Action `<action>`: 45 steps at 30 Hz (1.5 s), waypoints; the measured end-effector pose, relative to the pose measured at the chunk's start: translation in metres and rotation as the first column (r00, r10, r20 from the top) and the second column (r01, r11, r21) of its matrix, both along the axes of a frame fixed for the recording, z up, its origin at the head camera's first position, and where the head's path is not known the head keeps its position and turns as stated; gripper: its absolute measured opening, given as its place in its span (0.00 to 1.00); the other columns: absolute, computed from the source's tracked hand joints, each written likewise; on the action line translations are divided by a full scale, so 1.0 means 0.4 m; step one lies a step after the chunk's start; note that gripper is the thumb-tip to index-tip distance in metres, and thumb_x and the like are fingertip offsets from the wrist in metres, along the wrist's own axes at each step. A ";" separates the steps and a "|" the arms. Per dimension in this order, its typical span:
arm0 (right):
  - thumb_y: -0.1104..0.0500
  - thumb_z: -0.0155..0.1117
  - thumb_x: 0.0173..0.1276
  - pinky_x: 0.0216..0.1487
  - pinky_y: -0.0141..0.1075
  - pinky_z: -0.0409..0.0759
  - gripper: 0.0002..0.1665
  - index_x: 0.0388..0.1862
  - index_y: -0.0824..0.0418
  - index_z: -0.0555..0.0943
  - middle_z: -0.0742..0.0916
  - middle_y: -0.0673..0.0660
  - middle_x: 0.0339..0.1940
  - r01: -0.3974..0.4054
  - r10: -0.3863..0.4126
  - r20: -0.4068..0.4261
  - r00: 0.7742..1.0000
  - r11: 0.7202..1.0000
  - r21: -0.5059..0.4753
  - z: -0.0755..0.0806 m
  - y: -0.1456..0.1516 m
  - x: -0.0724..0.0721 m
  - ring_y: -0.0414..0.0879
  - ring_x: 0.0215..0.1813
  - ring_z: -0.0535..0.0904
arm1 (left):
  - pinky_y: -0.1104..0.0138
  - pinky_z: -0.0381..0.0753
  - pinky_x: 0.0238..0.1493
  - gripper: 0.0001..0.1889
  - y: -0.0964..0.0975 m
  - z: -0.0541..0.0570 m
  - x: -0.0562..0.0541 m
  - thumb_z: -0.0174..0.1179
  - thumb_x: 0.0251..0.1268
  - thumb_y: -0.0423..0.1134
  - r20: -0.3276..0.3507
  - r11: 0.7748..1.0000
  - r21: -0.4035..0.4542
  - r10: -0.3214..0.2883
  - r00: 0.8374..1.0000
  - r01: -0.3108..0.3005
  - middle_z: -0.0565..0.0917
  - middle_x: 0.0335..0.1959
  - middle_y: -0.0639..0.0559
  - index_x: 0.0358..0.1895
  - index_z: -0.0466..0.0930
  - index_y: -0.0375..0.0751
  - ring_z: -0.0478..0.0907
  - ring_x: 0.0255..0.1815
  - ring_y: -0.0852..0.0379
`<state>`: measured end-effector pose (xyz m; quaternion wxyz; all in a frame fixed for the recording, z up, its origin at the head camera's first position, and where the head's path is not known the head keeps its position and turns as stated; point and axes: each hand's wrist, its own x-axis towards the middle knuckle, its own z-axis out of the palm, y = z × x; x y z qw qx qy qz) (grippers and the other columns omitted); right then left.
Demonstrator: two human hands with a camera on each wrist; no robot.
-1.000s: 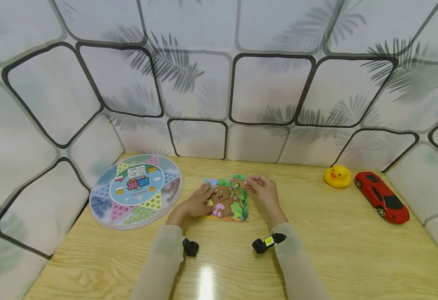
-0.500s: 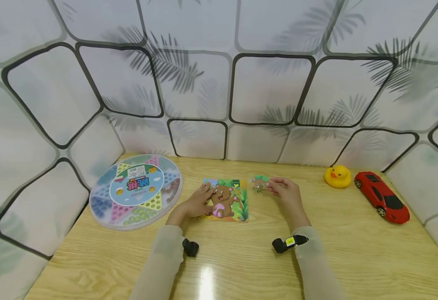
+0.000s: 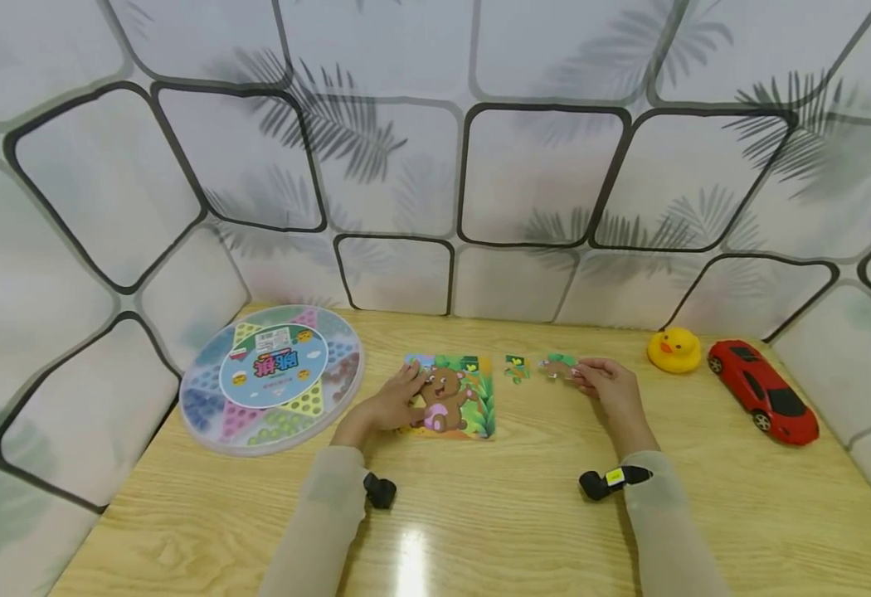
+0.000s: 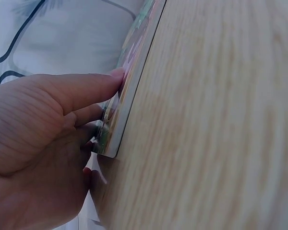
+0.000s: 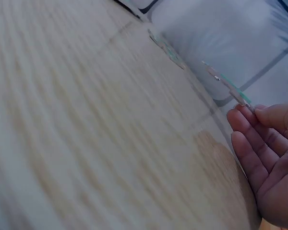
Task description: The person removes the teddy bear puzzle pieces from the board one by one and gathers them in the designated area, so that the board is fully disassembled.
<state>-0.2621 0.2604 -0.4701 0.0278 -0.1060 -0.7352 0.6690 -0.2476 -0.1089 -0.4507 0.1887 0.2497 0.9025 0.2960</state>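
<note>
A bear jigsaw puzzle (image 3: 445,414) lies flat on the table in the head view. My left hand (image 3: 386,404) rests on its left side, fingers extended over it. In the left wrist view the thumb touches the puzzle's face (image 4: 129,91) near its edge. To the right of the puzzle, my right hand (image 3: 616,396) pinches a brown-and-green puzzle piece (image 3: 557,366) between thumb and fingers. The right wrist view shows this held piece (image 5: 229,87) raised above the tabletop. Another loose piece (image 3: 516,370) lies on the table between the puzzle and the held piece.
A round Chinese checkers box (image 3: 271,380) lies at the left, close to the left hand. Over on the right are a yellow rubber duck (image 3: 673,351) and a red toy car (image 3: 764,392). A patterned cloth wall (image 3: 513,286) borders the wooden table (image 3: 473,522).
My right hand has moved right, from the puzzle's upper right corner, carrying a piece away. A second loose piece now shows on the table. The left hand has stayed in place.
</note>
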 end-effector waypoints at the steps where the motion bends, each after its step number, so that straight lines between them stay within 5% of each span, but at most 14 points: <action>1: 0.61 0.58 0.70 0.34 0.26 0.81 0.20 0.53 0.75 0.73 0.85 0.40 0.25 -0.004 0.005 -0.004 1.000 1.000 0.013 -0.001 0.003 -0.001 0.33 0.30 0.83 | 0.46 0.37 0.71 0.37 0.000 0.001 0.000 0.53 0.70 0.40 -0.003 1.000 0.001 0.001 1.000 -0.001 0.39 0.75 0.33 0.73 0.45 0.28 0.31 0.75 0.40; 15: 0.61 0.56 0.71 0.26 0.25 0.78 0.21 0.53 0.77 0.73 0.85 0.42 0.25 -0.048 0.044 0.029 0.999 0.987 0.151 -0.004 0.001 -0.019 0.31 0.26 0.81 | 0.45 0.37 0.71 0.37 0.002 0.001 -0.001 0.53 0.70 0.40 0.004 1.000 -0.004 0.005 1.000 -0.005 0.38 0.75 0.34 0.73 0.44 0.29 0.30 0.75 0.40; 26: 0.61 0.60 0.68 0.27 0.24 0.77 0.19 0.53 0.74 0.75 0.81 0.46 0.26 0.013 -0.026 0.059 0.998 0.977 0.212 -0.012 -0.002 -0.018 0.32 0.26 0.77 | 0.46 0.37 0.71 0.37 -0.001 -0.003 -0.002 0.53 0.69 0.39 0.004 1.000 0.001 -0.002 1.000 0.002 0.38 0.75 0.35 0.73 0.44 0.29 0.30 0.75 0.41; 45: 0.60 0.60 0.69 0.28 0.25 0.78 0.20 0.52 0.74 0.74 0.82 0.44 0.25 0.000 -0.001 0.006 1.000 0.992 0.126 -0.013 0.007 -0.005 0.33 0.27 0.78 | 0.46 0.37 0.71 0.37 -0.002 -0.006 -0.003 0.54 0.69 0.39 0.016 1.000 0.002 0.023 1.000 -0.023 0.38 0.76 0.36 0.74 0.45 0.31 0.29 0.76 0.42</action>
